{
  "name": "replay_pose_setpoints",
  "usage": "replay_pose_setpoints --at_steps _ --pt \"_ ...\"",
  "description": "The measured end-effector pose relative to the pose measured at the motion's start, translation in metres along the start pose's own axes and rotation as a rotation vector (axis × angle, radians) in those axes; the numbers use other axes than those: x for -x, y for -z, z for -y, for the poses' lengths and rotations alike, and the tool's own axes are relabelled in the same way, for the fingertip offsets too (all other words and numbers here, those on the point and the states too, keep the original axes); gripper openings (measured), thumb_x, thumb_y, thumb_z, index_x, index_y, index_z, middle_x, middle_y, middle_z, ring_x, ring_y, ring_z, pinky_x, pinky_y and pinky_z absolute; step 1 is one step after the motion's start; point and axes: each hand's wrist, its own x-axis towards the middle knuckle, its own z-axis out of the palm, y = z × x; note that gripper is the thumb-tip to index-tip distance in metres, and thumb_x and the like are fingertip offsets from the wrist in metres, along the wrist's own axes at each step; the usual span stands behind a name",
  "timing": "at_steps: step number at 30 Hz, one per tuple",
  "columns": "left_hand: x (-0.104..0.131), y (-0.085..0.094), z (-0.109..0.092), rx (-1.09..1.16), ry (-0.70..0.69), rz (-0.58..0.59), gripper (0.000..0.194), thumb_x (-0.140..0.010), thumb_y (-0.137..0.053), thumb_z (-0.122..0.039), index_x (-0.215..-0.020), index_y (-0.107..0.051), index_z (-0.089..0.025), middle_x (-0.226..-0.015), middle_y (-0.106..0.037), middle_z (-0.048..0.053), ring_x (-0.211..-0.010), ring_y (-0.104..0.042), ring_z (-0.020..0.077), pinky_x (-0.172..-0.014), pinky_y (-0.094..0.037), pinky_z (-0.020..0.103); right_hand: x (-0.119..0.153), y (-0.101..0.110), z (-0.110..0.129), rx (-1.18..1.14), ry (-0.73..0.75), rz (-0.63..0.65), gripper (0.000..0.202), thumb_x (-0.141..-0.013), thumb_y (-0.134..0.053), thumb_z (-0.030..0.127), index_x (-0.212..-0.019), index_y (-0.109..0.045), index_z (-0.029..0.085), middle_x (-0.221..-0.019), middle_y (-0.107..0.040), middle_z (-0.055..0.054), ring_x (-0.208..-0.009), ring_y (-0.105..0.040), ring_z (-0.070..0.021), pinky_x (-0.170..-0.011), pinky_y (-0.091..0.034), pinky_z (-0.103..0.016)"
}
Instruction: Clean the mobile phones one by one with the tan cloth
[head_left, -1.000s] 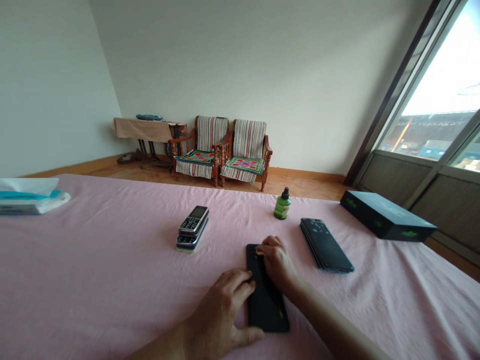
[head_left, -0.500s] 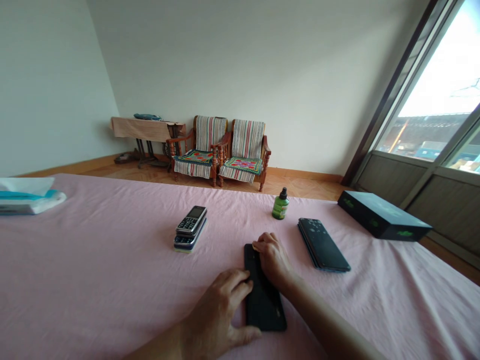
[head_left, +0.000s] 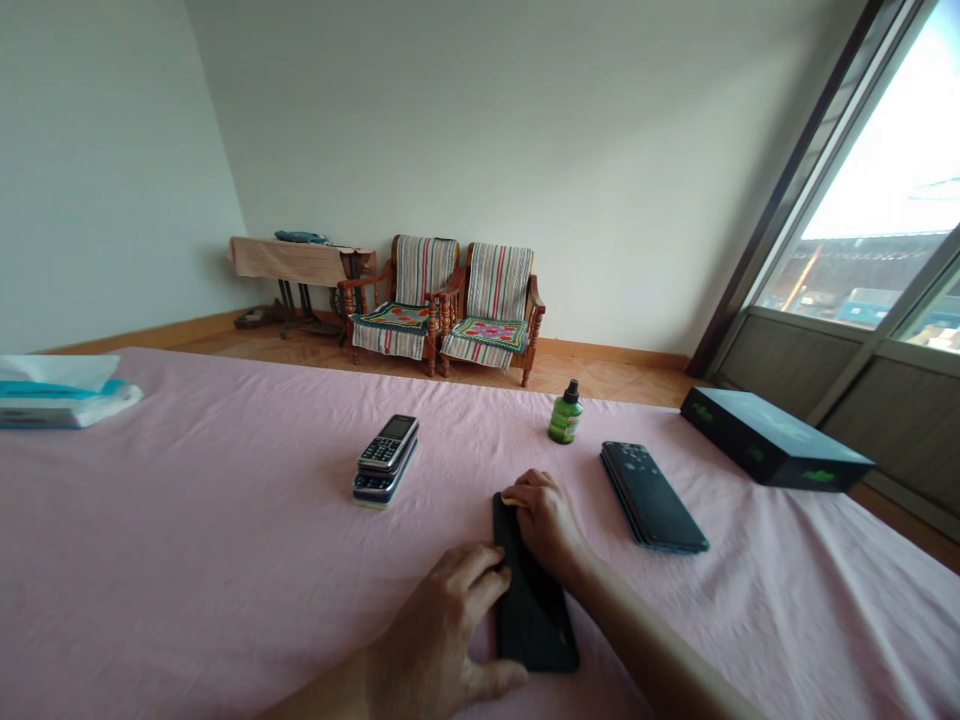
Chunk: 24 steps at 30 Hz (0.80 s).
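Observation:
A black phone lies flat on the pink cloth, its long side pointing away from me. My left hand rests at its left edge, fingers apart, with the fingertips touching the phone and the thumb near its lower end. My right hand is closed over the phone's far end, pinching a small yellowish piece against the surface; most of that piece is hidden by the fingers. Beyond the hands stands a green bottle with a black cap.
Stacked keypad phones sit left of centre. To the right are a stack of dark smartphones and a black box. A tissue pack lies at the far left. Two chairs stand beyond the cloth's far edge.
The whole view has shifted slightly, so things appear a little further right and lower. My right fingers have moved slightly over the phone's far end, showing more of the yellowish piece.

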Motion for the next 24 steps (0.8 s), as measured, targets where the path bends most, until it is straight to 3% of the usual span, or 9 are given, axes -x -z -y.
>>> replay_pose_setpoints --at_steps 5,10,19,24 --pt "-0.001 0.0 -0.001 -0.017 -0.01 -0.003 0.068 -0.061 -0.084 -0.037 -0.123 -0.061 -0.019 -0.132 -0.055 0.013 -0.122 -0.049 0.0338 -0.104 -0.041 0.049 -0.007 -0.002 0.004 -0.025 0.058 0.046 0.044 -0.072 -0.043 -0.008 -0.085 -0.074 0.02 -0.085 -0.062 -0.006 -0.085 -0.053 -0.0181 -0.075 -0.044 -0.027" --pt "-0.002 -0.002 -0.001 -0.007 0.004 0.012 0.068 -0.061 -0.084 -0.033 -0.123 -0.059 -0.017 -0.133 -0.053 0.012 -0.123 -0.047 0.0322 -0.106 -0.039 0.047 0.004 0.009 0.008 -0.045 0.128 0.098 0.036 -0.082 -0.045 -0.003 -0.084 -0.073 0.021 -0.087 -0.061 -0.005 -0.085 -0.052 -0.0166 -0.073 -0.043 -0.026" --pt "0.0 -0.006 0.001 0.078 0.024 -0.076 0.062 -0.06 -0.082 -0.025 -0.112 -0.05 -0.022 -0.111 -0.054 0.006 -0.108 -0.053 0.0283 -0.096 -0.045 0.044 0.072 0.039 0.036 -0.152 0.183 0.169 0.028 -0.091 -0.047 0.006 -0.084 -0.07 0.02 -0.083 -0.059 -0.005 -0.081 -0.053 -0.0166 -0.066 -0.044 -0.025" --pt "0.0 -0.005 0.003 0.086 -0.004 -0.069 0.067 -0.06 -0.084 -0.028 -0.116 -0.049 -0.021 -0.115 -0.054 0.006 -0.11 -0.051 0.0284 -0.098 -0.044 0.043 0.108 0.041 0.029 -0.163 0.281 0.149 0.022 -0.093 -0.048 0.018 -0.09 -0.07 0.021 -0.08 -0.06 -0.006 -0.076 -0.054 -0.0173 -0.06 -0.044 -0.026"
